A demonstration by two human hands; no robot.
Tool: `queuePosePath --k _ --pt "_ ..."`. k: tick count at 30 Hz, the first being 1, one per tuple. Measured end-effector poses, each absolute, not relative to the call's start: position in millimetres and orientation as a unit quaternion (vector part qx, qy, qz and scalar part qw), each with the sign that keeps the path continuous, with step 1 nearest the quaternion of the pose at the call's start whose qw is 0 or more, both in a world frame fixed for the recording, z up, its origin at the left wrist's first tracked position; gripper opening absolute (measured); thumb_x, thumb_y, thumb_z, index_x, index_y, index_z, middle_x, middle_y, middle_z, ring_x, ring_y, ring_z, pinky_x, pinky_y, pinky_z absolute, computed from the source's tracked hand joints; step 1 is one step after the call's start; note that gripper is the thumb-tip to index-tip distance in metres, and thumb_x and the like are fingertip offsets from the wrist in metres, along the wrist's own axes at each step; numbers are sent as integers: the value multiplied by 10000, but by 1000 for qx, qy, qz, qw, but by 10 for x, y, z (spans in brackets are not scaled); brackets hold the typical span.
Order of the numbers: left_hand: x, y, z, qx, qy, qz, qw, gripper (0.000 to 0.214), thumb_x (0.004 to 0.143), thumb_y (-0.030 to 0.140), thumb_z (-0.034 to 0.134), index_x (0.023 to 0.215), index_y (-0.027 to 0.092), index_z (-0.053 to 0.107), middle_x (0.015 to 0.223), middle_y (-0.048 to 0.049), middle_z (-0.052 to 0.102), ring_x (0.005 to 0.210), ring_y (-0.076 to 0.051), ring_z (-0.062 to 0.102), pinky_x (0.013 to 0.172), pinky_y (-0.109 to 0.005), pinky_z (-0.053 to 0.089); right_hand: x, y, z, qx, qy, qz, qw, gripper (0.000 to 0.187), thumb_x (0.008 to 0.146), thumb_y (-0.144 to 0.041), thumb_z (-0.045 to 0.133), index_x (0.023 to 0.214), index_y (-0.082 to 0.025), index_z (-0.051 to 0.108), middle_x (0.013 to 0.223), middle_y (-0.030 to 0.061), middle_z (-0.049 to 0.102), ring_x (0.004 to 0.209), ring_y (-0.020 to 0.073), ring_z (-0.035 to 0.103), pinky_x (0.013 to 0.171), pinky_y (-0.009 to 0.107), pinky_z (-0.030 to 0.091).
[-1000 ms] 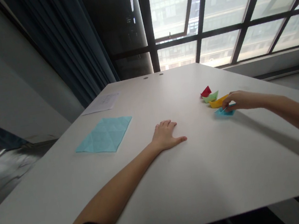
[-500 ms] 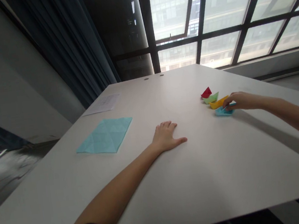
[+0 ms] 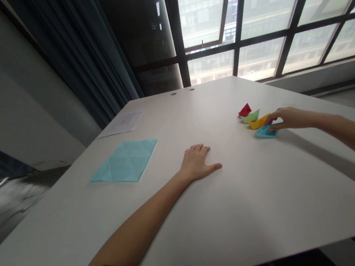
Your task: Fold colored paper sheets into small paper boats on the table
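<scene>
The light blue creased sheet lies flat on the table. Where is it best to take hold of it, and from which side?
Probably the near right corner of the sheet, approached from the right, where the left hand rests open on the table. The sheet lies flat, so only an edge or corner can be pinched, with the thumb slid under.
</scene>
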State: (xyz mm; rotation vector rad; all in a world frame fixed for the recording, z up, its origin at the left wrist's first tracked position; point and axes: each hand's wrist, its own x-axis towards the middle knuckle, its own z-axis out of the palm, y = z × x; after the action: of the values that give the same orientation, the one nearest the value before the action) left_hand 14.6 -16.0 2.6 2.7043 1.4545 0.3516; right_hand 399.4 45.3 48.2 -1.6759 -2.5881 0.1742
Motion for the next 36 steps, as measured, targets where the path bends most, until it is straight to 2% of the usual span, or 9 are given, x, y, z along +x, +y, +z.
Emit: queuePosePath --k 5,9,14,19,23,27,36 --pt "147 -158 29 875 471 109 26 770 670 772 339 1205 228 441 1296 -96 442 1190 -270 375 982 -450 300 3791 369 698 -552 -829 13 85 427 765 -521 484 956 -182 659 899 106 665 811 228 572 707 359 413" --pt "163 -167 24 877 470 92 23 778 694 763 297 1240 220 405 1325 -105 411 1215 -282 344 996 -467 277 3368 261 758 -497 -857 27 136 494 801 -552 421 1076 -178 591 1037 102 629 915 246 572 777 384 436" --pt "167 -186 33 875 480 57 31 841 701 770 241 1308 194 327 1391 -125 328 1268 -308 268 1018 -502 222 2740 144 530 -384 -918 66 74 791 676 -638 536 1327 -214 387 1301 100 476 1170 314 438 957 462 352" --pt "78 -143 67 876 480 13 53 882 712 766 200 1373 183 211 1448 -121 223 1318 -299 181 1041 -513 166 2427 172 218 -327 -940 70 61 963 663 -677 520 1409 -160 199 1423 126 296 1280 296 299 1046 444 246" --pt "21 -86 65 863 501 -22 59 897 722 755 194 1401 175 117 1478 -117 114 1347 -294 83 1051 -513 124 2390 208 30 -318 -942 78 70 941 710 -668 473 1420 -155 128 1449 136 219 1321 275 209 1069 460 180" --pt "20 -76 63 864 500 -31 56 909 729 751 172 1409 157 71 1483 -120 59 1354 -283 39 1056 -508 113 2378 192 -61 -321 -940 94 68 886 746 -653 436 1420 -173 119 1451 125 213 1325 279 196 1067 494 150" --pt "28 -89 86 867 496 -21 51 883 743 733 202 1407 161 91 1479 -128 77 1353 -285 60 1048 -523 118 2385 201 -84 -321 -938 101 84 869 745 -650 443 1418 -197 133 1446 118 224 1320 282 209 1068 499 143"
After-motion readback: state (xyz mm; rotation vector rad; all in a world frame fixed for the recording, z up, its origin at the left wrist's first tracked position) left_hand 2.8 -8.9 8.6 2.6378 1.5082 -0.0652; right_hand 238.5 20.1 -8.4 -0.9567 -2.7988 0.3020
